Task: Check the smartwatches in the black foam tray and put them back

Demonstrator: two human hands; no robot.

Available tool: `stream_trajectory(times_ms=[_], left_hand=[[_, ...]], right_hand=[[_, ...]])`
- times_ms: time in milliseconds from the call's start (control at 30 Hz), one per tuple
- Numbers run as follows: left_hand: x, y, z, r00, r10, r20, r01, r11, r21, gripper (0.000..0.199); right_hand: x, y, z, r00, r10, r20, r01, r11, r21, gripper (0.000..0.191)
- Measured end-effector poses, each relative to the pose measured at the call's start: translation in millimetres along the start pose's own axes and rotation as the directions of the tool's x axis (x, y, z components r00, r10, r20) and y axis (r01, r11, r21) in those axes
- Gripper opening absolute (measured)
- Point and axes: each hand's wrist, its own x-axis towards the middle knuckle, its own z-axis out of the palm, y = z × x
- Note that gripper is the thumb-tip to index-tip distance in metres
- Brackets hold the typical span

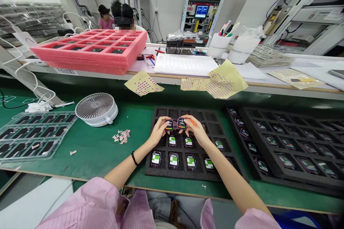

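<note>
Fingers of the left hand (pixel 161 131) and right hand (pixel 195 131) grip closed on two square purple-framed smartwatches (pixel 169 125) above a black foam tray (pixel 177 111) on the green counter (pixel 102 150), the right also pinching a slim orange stick (pixel 192 121).

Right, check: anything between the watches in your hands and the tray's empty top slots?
Nothing visible. The left hand holds the left watch, the right hand the right watch, both close to the foam tray's empty slots; an orange stick in the right hand points aside.
</note>
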Motion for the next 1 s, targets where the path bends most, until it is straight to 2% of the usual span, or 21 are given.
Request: stream_trajectory(times_ms=[300, 600, 867, 1000], left_hand=[[1.1, -4.7, 0.1, 0.999, 0.035, 0.015, -0.035, 0.999, -0.034, 0.041], [0.0, -7.5, 0.6, 0.994, 0.107, 0.017, -0.107, 0.994, 0.037, 0.042], [1.1, -3.8, -2.1, 1.000, 0.028, 0.001, -0.028, 0.999, -0.029, 0.039], [1.5, -4.4, -1.5, 1.000, 0.026, -0.005, -0.026, 0.999, -0.034, 0.038]], right_hand=[[1.1, 2.2, -1.4, 1.000, -0.009, 0.002, 0.009, 1.000, -0.006, 0.029], [1.8, 4.9, -0.2, 0.999, -0.012, 0.035, 0.013, 1.000, -0.026, 0.037], [2.5, 6.9, -0.3, 0.997, -0.027, 0.068, 0.030, 0.999, -0.040, 0.044], [2.9, 7.3, -0.6, 0.998, -0.034, 0.058, 0.038, 0.997, -0.061, 0.044]])
